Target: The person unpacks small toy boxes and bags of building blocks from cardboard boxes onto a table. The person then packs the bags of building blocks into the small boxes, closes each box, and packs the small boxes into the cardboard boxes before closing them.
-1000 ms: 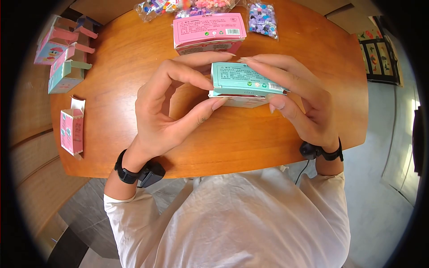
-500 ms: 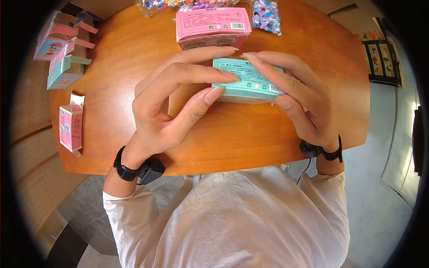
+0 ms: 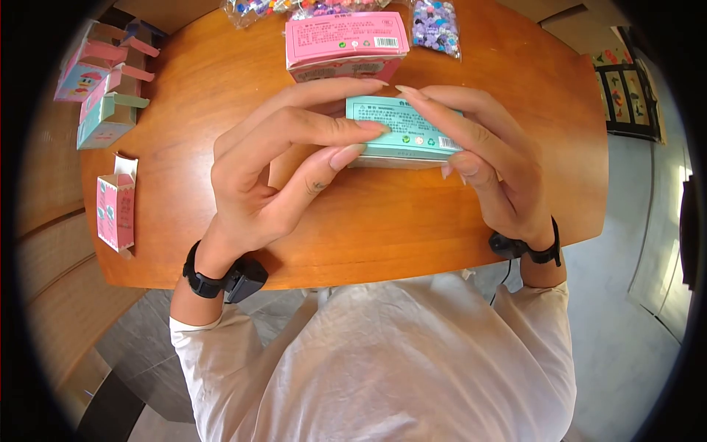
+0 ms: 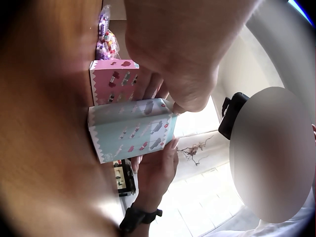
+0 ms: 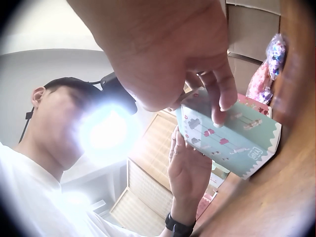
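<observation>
A teal cardboard box [image 3: 401, 125] stands upright on the table in front of the person, its printed top panel lying over the opening. The left hand [image 3: 258, 177] holds its left end, index fingertip on the top and thumb at the front top edge. At the right end, the right hand [image 3: 508, 162] grips the box with fingers over the top and thumb at the front corner. In the left wrist view the teal box [image 4: 133, 131] shows its printed sides and white scalloped bottom border. The right wrist view shows fingers bent over an edge of the box [image 5: 232, 138].
Just behind stands a larger pink box [image 3: 346, 40]. A bag of purple and blue beads [image 3: 436, 29] lies right of it, with more colourful bags [image 3: 258, 10] at the back. Opened cartons [image 3: 110, 118] and a small pink box [image 3: 116, 214] line the table's left side.
The left index finger and thumb have moved right onto the box's top and front edge. The gap along the front of the top panel has closed. The right hand keeps its grip.
</observation>
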`<state>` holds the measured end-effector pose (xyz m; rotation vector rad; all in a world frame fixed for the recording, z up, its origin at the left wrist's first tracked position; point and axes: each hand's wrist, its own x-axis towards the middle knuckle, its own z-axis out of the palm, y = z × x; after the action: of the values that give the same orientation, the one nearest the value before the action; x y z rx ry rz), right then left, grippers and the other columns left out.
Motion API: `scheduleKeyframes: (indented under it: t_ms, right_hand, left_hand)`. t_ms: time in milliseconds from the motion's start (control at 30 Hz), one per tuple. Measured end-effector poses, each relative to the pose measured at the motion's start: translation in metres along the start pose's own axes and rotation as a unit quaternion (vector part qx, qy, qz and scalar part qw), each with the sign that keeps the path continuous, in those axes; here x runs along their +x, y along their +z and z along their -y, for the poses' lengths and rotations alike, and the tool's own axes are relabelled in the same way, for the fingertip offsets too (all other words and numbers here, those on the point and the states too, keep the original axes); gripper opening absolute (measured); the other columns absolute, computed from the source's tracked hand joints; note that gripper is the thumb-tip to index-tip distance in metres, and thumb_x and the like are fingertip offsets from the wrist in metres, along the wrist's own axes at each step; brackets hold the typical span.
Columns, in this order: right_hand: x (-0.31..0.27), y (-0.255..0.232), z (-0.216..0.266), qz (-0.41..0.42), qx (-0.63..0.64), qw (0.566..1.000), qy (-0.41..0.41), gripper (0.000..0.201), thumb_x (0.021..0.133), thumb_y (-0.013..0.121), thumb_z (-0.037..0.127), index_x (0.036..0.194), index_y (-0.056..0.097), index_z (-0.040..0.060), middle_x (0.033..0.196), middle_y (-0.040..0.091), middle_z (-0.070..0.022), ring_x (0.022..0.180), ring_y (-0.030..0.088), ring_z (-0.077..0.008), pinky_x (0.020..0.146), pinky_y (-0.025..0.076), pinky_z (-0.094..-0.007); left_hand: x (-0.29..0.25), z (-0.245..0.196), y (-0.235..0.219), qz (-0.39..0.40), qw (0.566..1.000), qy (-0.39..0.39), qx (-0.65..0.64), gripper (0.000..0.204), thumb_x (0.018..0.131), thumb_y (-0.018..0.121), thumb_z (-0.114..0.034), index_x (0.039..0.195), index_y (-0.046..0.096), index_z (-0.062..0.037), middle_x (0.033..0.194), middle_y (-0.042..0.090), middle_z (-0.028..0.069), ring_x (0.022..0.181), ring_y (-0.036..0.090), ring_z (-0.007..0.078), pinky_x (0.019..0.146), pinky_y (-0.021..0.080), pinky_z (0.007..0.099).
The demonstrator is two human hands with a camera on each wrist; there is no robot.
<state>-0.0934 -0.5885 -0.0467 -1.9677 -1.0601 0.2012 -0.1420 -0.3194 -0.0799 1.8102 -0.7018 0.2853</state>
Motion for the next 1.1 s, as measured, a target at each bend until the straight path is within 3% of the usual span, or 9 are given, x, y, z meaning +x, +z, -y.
scheduleKeyframes:
  t_ms: [133, 267, 433, 533, 667, 733, 867, 933, 1100]
  right_hand:
    - [0.002, 0.000, -0.006, 0.001, -0.035, 0.999, -0.033, 0.047, 0.108, 0.047, 0.028, 0.142, 0.061, -0.0017, 0.136, 0.061, -0.0212, 0.112, 0.063, -0.0307, 0.094, 0.052, -0.0360]
    - [0.003, 0.001, -0.004, 0.032, -0.037, 0.998, -0.035, 0.048, 0.098, 0.062, 0.016, 0.144, 0.061, 0.0014, 0.132, 0.062, -0.0192, 0.113, 0.062, -0.0303, 0.092, 0.052, -0.0360]
    - [0.004, 0.004, -0.007, 0.050, -0.034, 0.998, -0.011, 0.058, 0.089, 0.073, 0.007, 0.146, 0.060, 0.0040, 0.126, 0.063, -0.0161, 0.112, 0.062, -0.0281, 0.090, 0.052, -0.0343]
    - [0.005, 0.004, -0.011, 0.003, -0.022, 1.000, -0.005, 0.057, 0.091, 0.072, 0.007, 0.146, 0.059, 0.0039, 0.123, 0.063, -0.0121, 0.099, 0.063, -0.0200, 0.078, 0.052, -0.0280]
    - [0.004, 0.008, -0.011, -0.013, 0.117, 0.990, 0.072, 0.052, 0.094, 0.070, 0.004, 0.145, 0.060, 0.0033, 0.118, 0.062, -0.0081, 0.083, 0.057, -0.0100, 0.063, 0.045, -0.0226]
    - [0.003, 0.009, -0.011, -0.021, 0.126, 0.989, 0.071, 0.050, 0.095, 0.069, 0.004, 0.145, 0.060, 0.0032, 0.117, 0.062, -0.0073, 0.080, 0.055, -0.0076, 0.060, 0.043, -0.0218]
    - [0.003, 0.008, -0.015, -0.005, 0.129, 0.989, 0.078, 0.057, 0.095, 0.069, 0.006, 0.149, 0.053, 0.0013, 0.124, 0.059, -0.0090, 0.087, 0.060, -0.0095, 0.067, 0.049, -0.0210]
    - [0.002, 0.006, -0.017, -0.003, 0.130, 0.989, 0.070, 0.061, 0.094, 0.070, 0.007, 0.152, 0.050, 0.0006, 0.127, 0.058, -0.0094, 0.089, 0.061, -0.0102, 0.069, 0.050, -0.0210]
    - [-0.001, -0.014, -0.004, 0.038, 0.105, 0.990, 0.084, 0.102, 0.078, 0.090, 0.038, 0.158, 0.038, -0.0004, 0.155, 0.046, -0.0172, 0.089, 0.062, -0.0118, 0.070, 0.052, -0.0221]
  left_hand:
    - [0.004, -0.002, 0.000, 0.000, 0.999, 0.023, 0.042, 0.018, 0.095, 0.066, -0.001, 0.112, 0.073, 0.0000, 0.133, 0.065, 0.0307, 0.120, 0.067, 0.0385, 0.097, 0.056, 0.0470]
    - [0.004, -0.012, -0.003, 0.040, 0.994, 0.010, 0.100, 0.020, 0.091, 0.071, 0.000, 0.111, 0.076, -0.0007, 0.134, 0.064, 0.0288, 0.119, 0.067, 0.0387, 0.097, 0.057, 0.0463]
    - [0.004, -0.009, 0.005, 0.073, 0.993, -0.025, 0.086, 0.046, 0.083, 0.079, 0.003, 0.127, 0.069, -0.0049, 0.139, 0.064, 0.0193, 0.122, 0.065, 0.0346, 0.098, 0.057, 0.0447]
    - [-0.002, -0.005, 0.011, 0.088, 0.984, -0.074, 0.133, 0.060, 0.082, 0.079, 0.005, 0.138, 0.061, -0.0077, 0.139, 0.064, 0.0139, 0.126, 0.063, 0.0329, 0.100, 0.058, 0.0426]
    - [-0.001, -0.005, 0.014, 0.089, 0.987, -0.090, 0.102, 0.062, 0.085, 0.077, 0.005, 0.142, 0.056, -0.0078, 0.141, 0.063, 0.0118, 0.128, 0.062, 0.0314, 0.101, 0.058, 0.0419]
    - [-0.001, -0.004, 0.019, 0.034, 0.994, -0.098, 0.023, 0.063, 0.084, 0.073, 0.006, 0.142, 0.060, -0.0136, 0.127, 0.065, 0.0136, 0.111, 0.065, 0.0347, 0.095, 0.055, 0.0417]
    - [-0.001, -0.006, 0.017, 0.041, 0.993, -0.107, 0.016, 0.062, 0.085, 0.072, 0.006, 0.143, 0.059, -0.0122, 0.128, 0.066, 0.0134, 0.114, 0.067, 0.0315, 0.097, 0.057, 0.0402]
    - [0.002, -0.015, 0.014, 0.067, 0.971, -0.214, -0.086, 0.062, 0.090, 0.072, 0.007, 0.147, 0.051, -0.0059, 0.146, 0.056, 0.0105, 0.127, 0.062, 0.0249, 0.103, 0.058, 0.0398]
    - [-0.001, -0.013, 0.019, 0.014, 0.947, -0.240, -0.213, 0.067, 0.090, 0.075, 0.002, 0.150, 0.049, -0.0108, 0.142, 0.059, 0.0073, 0.121, 0.067, 0.0207, 0.097, 0.059, 0.0357]
